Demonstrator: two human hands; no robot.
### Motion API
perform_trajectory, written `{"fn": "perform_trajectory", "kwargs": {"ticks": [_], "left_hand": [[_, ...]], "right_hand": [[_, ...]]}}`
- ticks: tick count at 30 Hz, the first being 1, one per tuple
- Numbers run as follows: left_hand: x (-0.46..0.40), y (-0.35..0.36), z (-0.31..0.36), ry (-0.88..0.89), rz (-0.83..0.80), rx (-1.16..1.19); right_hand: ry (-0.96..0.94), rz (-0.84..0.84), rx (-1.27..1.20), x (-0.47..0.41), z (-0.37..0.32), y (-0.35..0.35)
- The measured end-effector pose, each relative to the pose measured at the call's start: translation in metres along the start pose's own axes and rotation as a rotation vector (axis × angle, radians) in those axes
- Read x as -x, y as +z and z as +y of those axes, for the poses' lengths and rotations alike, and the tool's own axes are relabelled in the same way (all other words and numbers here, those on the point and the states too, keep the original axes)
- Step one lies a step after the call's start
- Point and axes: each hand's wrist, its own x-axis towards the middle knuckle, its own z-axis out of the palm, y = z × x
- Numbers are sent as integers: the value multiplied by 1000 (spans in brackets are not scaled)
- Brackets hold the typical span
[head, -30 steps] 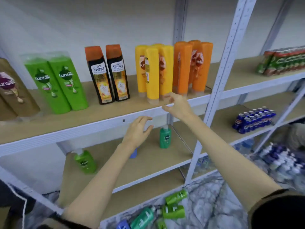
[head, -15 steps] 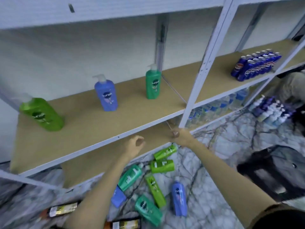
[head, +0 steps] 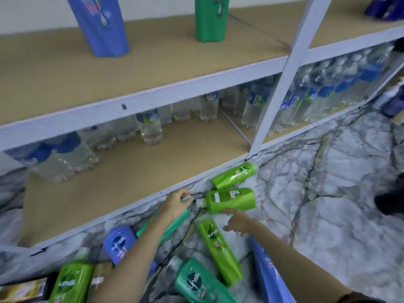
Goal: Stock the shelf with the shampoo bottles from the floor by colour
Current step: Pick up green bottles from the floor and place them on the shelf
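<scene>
Several shampoo bottles lie on the marble floor (head: pixel 328 193) in front of the shelf. My left hand (head: pixel 176 201) grips the white pump top of a teal-green bottle (head: pixel 176 224) that lies partly under my forearm. My right hand (head: pixel 238 222) is open with its fingers spread, right at the lower edge of a light green pump bottle (head: pixel 231 200). Another light green bottle (head: pixel 235 176) lies beyond it and a third (head: pixel 219 246) just below. A teal bottle (head: pixel 196 281) and blue bottles (head: pixel 119 243) (head: pixel 270 278) lie nearer me.
On the shelf board (head: pixel 153 62) above stand a blue bottle (head: pixel 100 25) and a green bottle (head: pixel 211 18). The bottom shelf (head: pixel 131 182) holds several water bottles (head: pixel 150 127) at the back. A white upright post (head: pixel 282 73) stands on the right. A light green bottle (head: pixel 70 281) lies at the lower left.
My view has dropped from the upper shelves to the floor. Both hands came down to the bottles; the left hand took hold of the teal-green bottle's pump, the right reached the light green one.
</scene>
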Motion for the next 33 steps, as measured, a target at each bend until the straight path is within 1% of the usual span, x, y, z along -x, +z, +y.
{"fn": "perform_trajectory", "kwargs": {"ticks": [4, 6, 9, 12, 15, 19, 25, 30, 33], "left_hand": [[-22, 19, -32, 32, 41, 1], [-27, 19, -36, 32, 55, 15], [-29, 20, -44, 32, 88, 22], [-25, 17, -48, 34, 83, 14], [-24, 12, -52, 21, 76, -14], [-27, 7, -59, 17, 77, -25], [-28, 11, -57, 51, 65, -26], [-41, 20, -46, 102, 77, 30], [-56, 32, -29, 145, 52, 32]], "right_hand": [[-87, -2, 30, -41, 15, 27], [-105, -2, 40, -47, 15, 32], [-201, 15, 47, -57, 17, 44], [-273, 20, 46, -63, 16, 52], [-294, -23, 63, -70, 14, 59], [-292, -22, 65, -81, 12, 64], [-240, -53, 103, -83, 10, 64], [-357, -37, 48, -70, 16, 51], [-435, -1, -40, -56, 21, 36]]}}
